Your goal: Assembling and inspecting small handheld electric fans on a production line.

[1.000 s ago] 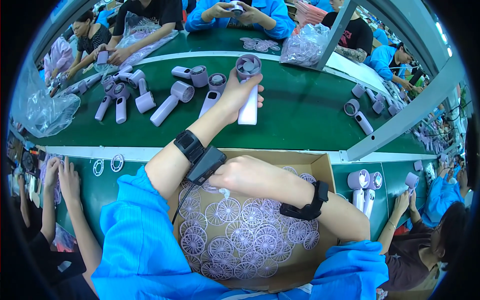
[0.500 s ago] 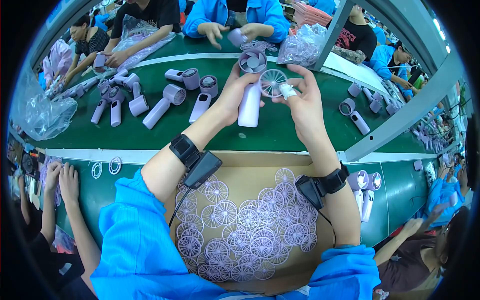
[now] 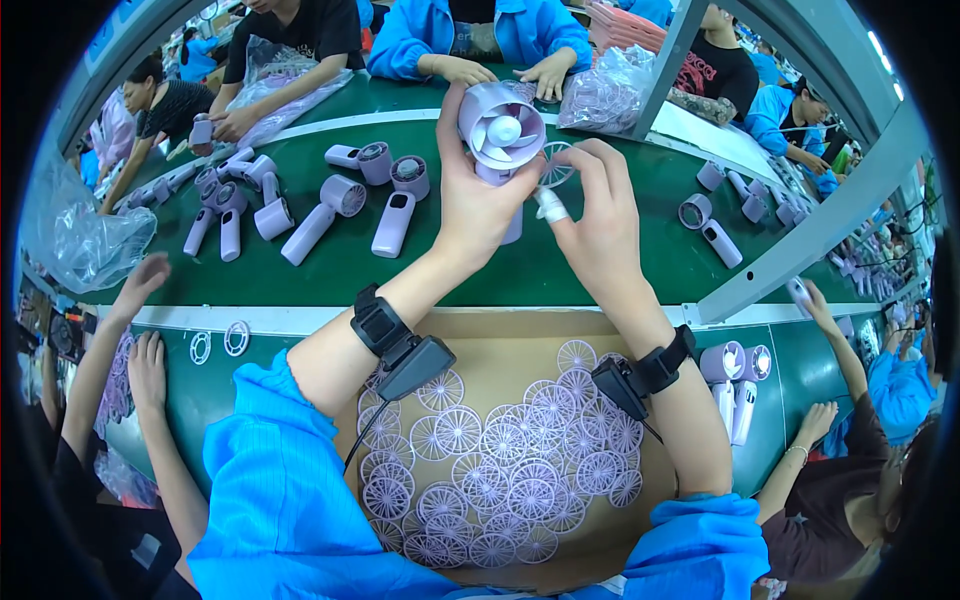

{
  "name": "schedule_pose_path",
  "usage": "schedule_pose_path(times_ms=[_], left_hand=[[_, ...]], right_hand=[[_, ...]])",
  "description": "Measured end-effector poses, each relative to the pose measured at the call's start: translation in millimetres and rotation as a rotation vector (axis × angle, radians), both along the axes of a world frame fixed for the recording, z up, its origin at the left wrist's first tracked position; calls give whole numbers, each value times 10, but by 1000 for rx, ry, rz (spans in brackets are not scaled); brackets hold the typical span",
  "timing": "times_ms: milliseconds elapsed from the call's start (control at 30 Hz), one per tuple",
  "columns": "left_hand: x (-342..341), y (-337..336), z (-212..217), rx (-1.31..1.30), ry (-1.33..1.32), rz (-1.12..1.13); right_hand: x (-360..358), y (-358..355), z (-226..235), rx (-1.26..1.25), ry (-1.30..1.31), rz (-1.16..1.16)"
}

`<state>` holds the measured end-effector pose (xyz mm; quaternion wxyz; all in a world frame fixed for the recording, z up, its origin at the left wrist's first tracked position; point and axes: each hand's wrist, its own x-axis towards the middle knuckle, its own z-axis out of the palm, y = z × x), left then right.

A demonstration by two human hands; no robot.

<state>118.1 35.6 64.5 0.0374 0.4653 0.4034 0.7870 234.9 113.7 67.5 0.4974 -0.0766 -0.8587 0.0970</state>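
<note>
My left hand (image 3: pixel 476 208) is wrapped around a lilac handheld fan (image 3: pixel 503 128), whose round head faces me with its blades uncovered. Part of the handle is hidden behind my fingers. Just right of the fan head, my right hand (image 3: pixel 598 220) pinches a round spoked grille (image 3: pixel 557 165) between thumb and fingers. White tape covers the tip of that thumb. Below my forearms, a cardboard box (image 3: pixel 530 322) holds many more spoked grilles (image 3: pixel 505 440), loosely overlapping.
Several lilac fans (image 3: pixel 325 215) lie on the green bench (image 3: pixel 400 280) to the left, others (image 3: pixel 720 240) to the right. Two white rings (image 3: pixel 237 338) lie at left. A grey metal post (image 3: pixel 800 240) rises at right. Co-workers' hands (image 3: pixel 550 75) rest across the bench.
The fan has come up and tilted so its blades face me. The grille in my right hand now appears more edge-on beside the fan head. The co-worker opposite has put down a lilac part.
</note>
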Motion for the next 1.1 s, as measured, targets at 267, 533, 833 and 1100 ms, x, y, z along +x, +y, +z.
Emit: schedule_pose_path(times_ms=[267,533,833,1100], left_hand=[[104,-11,16,24,3,2],[157,37,-6,14,16,-3],[223,63,-37,7,-79,-81],[260,62,-30,-19,-78,-77]], right_hand=[[16,40,5,181,88,10],[52,57,-15,71,124,51],[94,113,-2,5,136,67],[118,146,-4,-12,162,93]])
